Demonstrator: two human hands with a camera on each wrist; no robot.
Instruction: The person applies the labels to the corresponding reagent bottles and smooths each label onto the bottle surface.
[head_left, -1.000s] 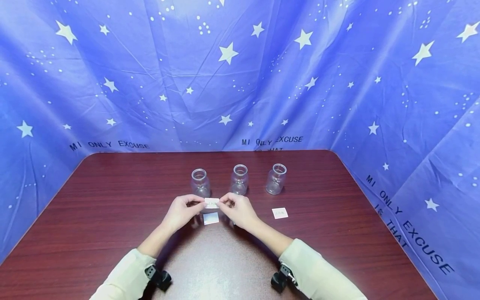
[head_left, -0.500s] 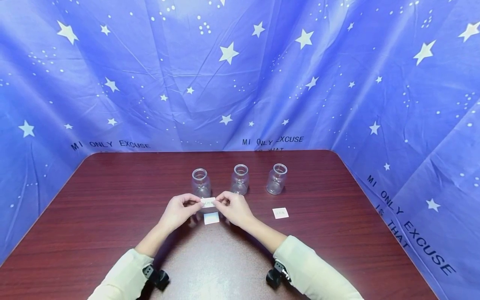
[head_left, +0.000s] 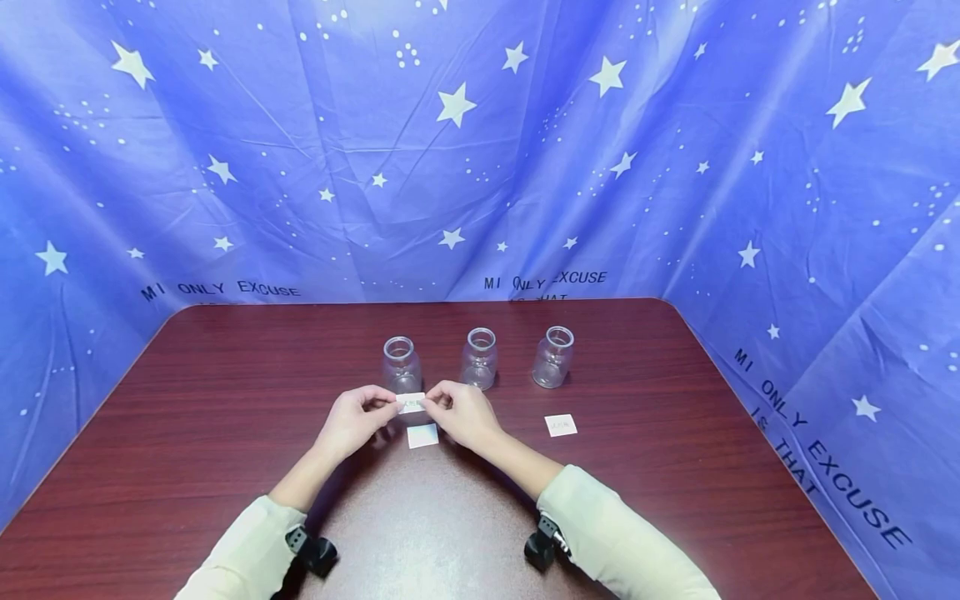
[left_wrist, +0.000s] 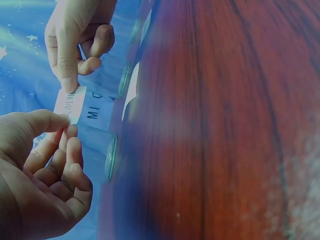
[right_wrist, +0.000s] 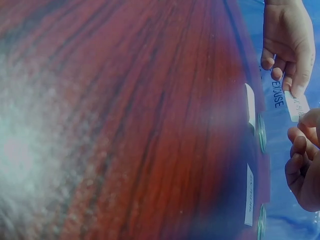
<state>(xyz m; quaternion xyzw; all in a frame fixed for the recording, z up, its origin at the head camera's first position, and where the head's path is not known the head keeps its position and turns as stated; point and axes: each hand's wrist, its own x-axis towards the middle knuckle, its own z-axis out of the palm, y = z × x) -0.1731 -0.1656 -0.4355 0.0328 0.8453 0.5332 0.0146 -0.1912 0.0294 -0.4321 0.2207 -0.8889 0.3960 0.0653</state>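
In the head view, a small white label [head_left: 410,403] with printed characters is stretched between two hands, just in front of the leftmost clear glass jar [head_left: 401,365]. My left hand [head_left: 358,423] pinches the label's left end between thumb and forefinger. Its right end is pinched by my right hand [head_left: 467,417]. Both wrist views show the label [left_wrist: 70,105] raised off the table; whether it touches the jar cannot be told. Below it on the table lies a blank whitish slip [head_left: 422,436]. Another printed label [head_left: 561,425] lies farther right.
Two more open glass jars stand in the row, a middle jar [head_left: 479,360] and a right jar [head_left: 553,358]. All are on a dark red wooden table [head_left: 225,375]. A blue starred curtain [head_left: 337,150] hangs behind and at the sides.
Both hands have shifted slightly left with the label, bringing it in front of the leftmost jar. The jars, the slip and the other label have stayed put.
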